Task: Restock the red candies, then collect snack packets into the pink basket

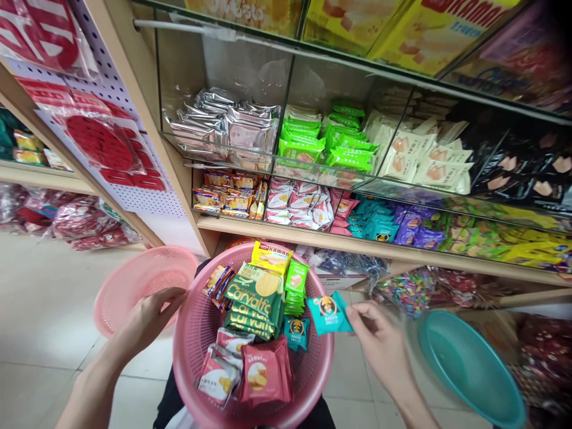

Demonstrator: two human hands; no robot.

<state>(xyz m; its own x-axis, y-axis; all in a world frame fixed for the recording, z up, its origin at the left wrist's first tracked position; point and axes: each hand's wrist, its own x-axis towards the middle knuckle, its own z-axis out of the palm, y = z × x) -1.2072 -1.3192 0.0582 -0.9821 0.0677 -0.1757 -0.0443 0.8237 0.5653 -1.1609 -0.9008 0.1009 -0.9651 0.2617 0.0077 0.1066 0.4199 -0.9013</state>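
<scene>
A pink plastic basket (181, 363) rests on my lap, holding snack packets. My left hand (154, 316) grips its left rim, thumb and fingers closed on the edge. Between the thumb and fingers of my right hand (373, 330) is a teal snack packet (329, 314), held over the basket's right rim. Another teal packet (296, 332) lies inside. Around it are dark green Carvalfa packets (252, 298), a yellow Kaman packet (271, 257), bright green packets (295, 286), orange-and-blue packets (218, 283), red packets (267, 372) and white-and-pink packets (217, 375).
Glass-fronted shelves (330, 173) with sorted snack packets stand ahead, teal ones (375, 219) among them on the lower row. A second pink basket (120, 292) is on the floor at left, and a teal basin (473, 369) at right. Bagged goods sit below the shelves.
</scene>
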